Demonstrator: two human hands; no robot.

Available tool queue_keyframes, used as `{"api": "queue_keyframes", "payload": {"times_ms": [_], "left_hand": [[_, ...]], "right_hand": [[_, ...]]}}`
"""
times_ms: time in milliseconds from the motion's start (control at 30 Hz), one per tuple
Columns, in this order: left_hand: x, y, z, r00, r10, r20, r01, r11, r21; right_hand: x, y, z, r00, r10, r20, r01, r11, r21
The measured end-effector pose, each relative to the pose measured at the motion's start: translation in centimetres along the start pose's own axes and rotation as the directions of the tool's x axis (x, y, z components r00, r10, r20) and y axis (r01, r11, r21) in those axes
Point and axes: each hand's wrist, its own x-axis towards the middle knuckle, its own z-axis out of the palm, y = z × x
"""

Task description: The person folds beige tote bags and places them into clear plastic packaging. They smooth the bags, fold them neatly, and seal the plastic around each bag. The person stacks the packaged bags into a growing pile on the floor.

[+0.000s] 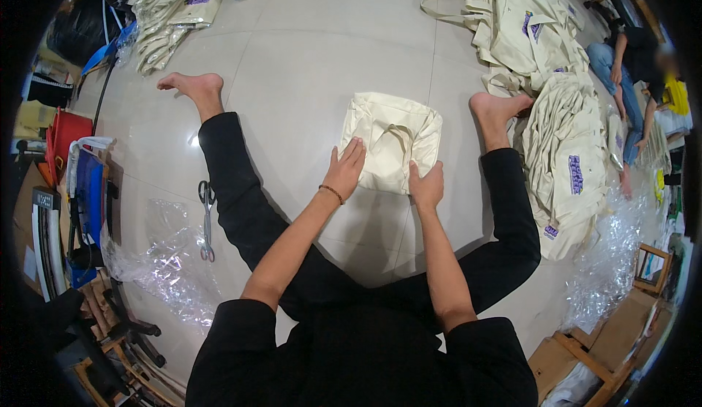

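Observation:
On the tiled floor between my legs lies a cream fabric tote bag (392, 111), spread roughly square with its handles looped over the middle. My left hand (345, 168) rests flat on the bag's left edge, fingers extended. At the lower right corner my right hand (426, 182) has its thumb on top of the fabric and its fingers at the outer edge, partly hidden. A large pile of cream tote bags (554, 149) with purple print sits by my right foot, and more bags with handles (521, 28) are heaped beyond it.
Two pairs of scissors (207, 220) lie beside my left leg, near crumpled clear plastic (170, 264). Plastic-wrapped bags (159, 17) are stacked at the upper left. Clear plastic (603, 259) and cardboard (620, 324) are at the lower right. Another person (630, 72) sits at the far right.

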Motion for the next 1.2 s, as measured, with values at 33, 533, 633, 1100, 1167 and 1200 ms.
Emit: {"api": "queue_keyframes", "payload": {"times_ms": [33, 533, 633, 1100, 1167, 1200], "left_hand": [[0.1, -0.3, -0.2, 0.995, 0.02, 0.093, -0.02, 1.0, -0.006], [2.7, 0.8, -2.9, 0.968, -0.149, 0.203, 0.191, 0.96, -0.207], [3.2, 1.7, -2.0, 0.992, -0.124, 0.018, 0.125, 0.99, -0.062], [2.5, 2.8, 1.8, 0.666, -0.6, -0.442, 0.444, 0.796, -0.412], [2.1, 3.9, 1.5, 0.523, -0.791, -0.318, 0.612, 0.608, -0.505], [2.1, 4.2, 1.1, 0.518, -0.814, -0.265, 0.66, 0.577, -0.481]], "right_hand": [[-0.2, -0.5, 0.1, 0.999, 0.008, -0.031, -0.009, 0.999, -0.034], [-1.1, -4.0, -0.9, 0.931, -0.336, 0.141, 0.364, 0.828, -0.427], [-0.7, -4.1, -0.8, 0.935, -0.325, 0.139, 0.353, 0.85, -0.391], [5.0, -1.7, -1.1, 0.958, -0.182, 0.222, 0.224, 0.957, -0.184], [4.5, -1.1, -1.0, 0.966, -0.173, 0.191, 0.201, 0.97, -0.138], [4.2, -0.9, -1.1, 0.968, -0.182, 0.171, 0.205, 0.97, -0.13]]}}
